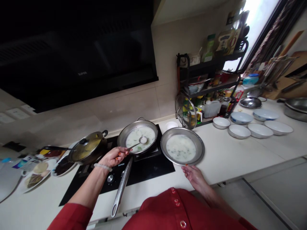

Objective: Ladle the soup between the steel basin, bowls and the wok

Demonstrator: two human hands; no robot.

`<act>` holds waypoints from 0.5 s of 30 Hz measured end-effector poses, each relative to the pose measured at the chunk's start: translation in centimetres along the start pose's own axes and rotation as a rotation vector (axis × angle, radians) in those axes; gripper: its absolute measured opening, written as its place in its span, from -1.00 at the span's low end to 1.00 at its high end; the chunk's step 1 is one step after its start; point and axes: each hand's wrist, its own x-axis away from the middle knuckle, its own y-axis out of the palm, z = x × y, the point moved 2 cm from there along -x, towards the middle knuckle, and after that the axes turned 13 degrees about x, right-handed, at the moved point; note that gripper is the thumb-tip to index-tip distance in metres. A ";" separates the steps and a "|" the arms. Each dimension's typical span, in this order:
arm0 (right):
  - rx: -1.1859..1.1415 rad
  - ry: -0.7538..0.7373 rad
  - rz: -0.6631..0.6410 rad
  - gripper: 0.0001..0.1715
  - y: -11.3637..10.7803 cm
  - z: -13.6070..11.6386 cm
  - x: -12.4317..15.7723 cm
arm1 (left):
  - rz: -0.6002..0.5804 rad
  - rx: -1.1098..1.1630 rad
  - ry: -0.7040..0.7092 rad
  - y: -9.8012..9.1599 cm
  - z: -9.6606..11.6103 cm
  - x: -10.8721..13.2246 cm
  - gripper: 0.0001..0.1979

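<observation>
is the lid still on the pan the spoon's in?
No. The pan with the spoon is uncovered, white liquid showing; the left hand holds the spoon.

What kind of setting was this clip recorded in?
A home kitchen, most likely. The left hand holds a ladle in a pan on a black cooktop, beneath a range hood, and a rack of bottles stands on the counter.

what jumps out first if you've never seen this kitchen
Two steel vessels of pale white soup: a long-handled pan on the black cooktop and a wide dish on the counter to its right. The left hand holds a ladle over the pan; the right hand touches the dish's near rim.
</observation>
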 end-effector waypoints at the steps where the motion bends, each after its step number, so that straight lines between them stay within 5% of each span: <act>1: 0.000 -0.002 0.002 -0.74 0.0 0.0 0.0 | 0.003 0.005 -0.001 0.1 -0.1 0.0 -0.81; 15: -0.010 0.000 0.015 -0.73 0.1 0.1 -0.1 | 0.022 -0.032 0.021 1.8 -0.7 0.2 -0.80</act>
